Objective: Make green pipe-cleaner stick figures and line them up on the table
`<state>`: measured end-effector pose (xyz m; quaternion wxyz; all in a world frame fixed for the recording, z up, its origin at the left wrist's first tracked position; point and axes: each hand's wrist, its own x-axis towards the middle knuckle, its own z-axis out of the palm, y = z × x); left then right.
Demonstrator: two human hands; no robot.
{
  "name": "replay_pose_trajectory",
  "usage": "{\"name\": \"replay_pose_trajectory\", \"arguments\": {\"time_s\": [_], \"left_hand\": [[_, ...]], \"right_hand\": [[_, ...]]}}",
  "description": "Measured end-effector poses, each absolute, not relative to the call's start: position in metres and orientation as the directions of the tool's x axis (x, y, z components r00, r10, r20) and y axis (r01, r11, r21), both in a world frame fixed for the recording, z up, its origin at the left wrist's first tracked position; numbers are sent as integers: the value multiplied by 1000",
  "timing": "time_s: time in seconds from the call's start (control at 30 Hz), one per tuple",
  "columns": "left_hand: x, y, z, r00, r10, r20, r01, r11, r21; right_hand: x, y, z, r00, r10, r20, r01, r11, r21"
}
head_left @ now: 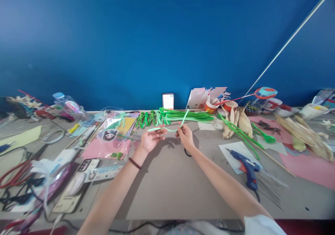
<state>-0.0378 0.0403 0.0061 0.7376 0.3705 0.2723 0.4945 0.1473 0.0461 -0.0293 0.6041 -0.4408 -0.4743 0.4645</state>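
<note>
A pale green pipe cleaner (pixel 171 130) stretches between my hands above the middle of the table. My left hand (pixel 151 139), with a dark bead bracelet on the wrist, has it across its loosely curled fingers, one end sticking out to the left. My right hand (pixel 185 135) pinches the stem, and from there its other end bends upward. Just beyond my hands lies a bundle of green pipe cleaners (pixel 191 115). To its left is a row of twisted green pipe-cleaner pieces (pixel 149 119).
On the right, a blue glue gun (pixel 246 167) lies on white paper near dried husks (pixel 244 123) and a paper cup (pixel 210 106). On the left are a plastic bottle (pixel 70 105), pink paper (pixel 91 149), a white mouse (pixel 75 183) and cables. A small screen (pixel 168 101) stands against the blue wall.
</note>
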Motion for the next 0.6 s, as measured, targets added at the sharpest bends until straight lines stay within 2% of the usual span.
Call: {"name": "replay_pose_trajectory", "arguments": {"time_s": [0.13,0.27,0.4,0.6], "left_hand": [[-13,60,5,175,984,31,-348,33,937],[0,67,-5,54,988,144,-152,-135,979],[-3,62,-14,41,988,147,-58,-144,988],[0,59,-12,50,996,79,-146,-71,987]], "right_hand": [[148,48,-30,126,980,153,-106,167,-980],[147,48,-29,101,983,154,-78,162,-984],[143,46,-30,19,986,163,-19,163,-986],[142,45,-33,-79,978,192,146,202,-968]]}}
